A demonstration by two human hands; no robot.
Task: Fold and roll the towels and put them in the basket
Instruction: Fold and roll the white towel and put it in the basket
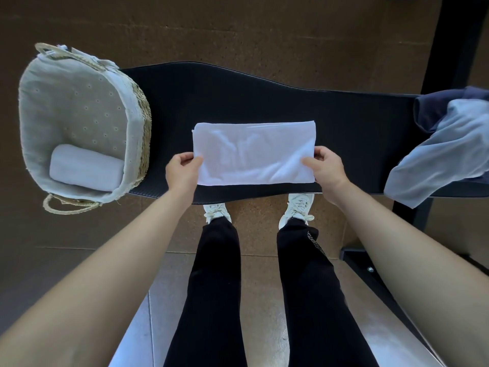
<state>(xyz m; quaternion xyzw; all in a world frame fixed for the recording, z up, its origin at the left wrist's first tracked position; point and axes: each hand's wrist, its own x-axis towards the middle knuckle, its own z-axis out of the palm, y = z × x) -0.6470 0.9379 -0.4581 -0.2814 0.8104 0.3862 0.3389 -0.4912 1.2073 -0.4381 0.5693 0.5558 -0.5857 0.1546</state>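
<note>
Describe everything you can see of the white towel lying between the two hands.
The white towel is a soft, terry-looking cloth folded into a wide rectangle, with layered edges showing along its far side and right end. It lies flat and slightly wrinkled on the black mat, close to the mat's near edge. The left hand pinches its left end and the right hand pinches its right end, with both thumbs on top. It is not yet rolled.

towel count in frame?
4: rolled towel in basket; folded towel held by left hand and right hand; pale blue towel, navy towel heaped far right. More may hide underneath.
</note>
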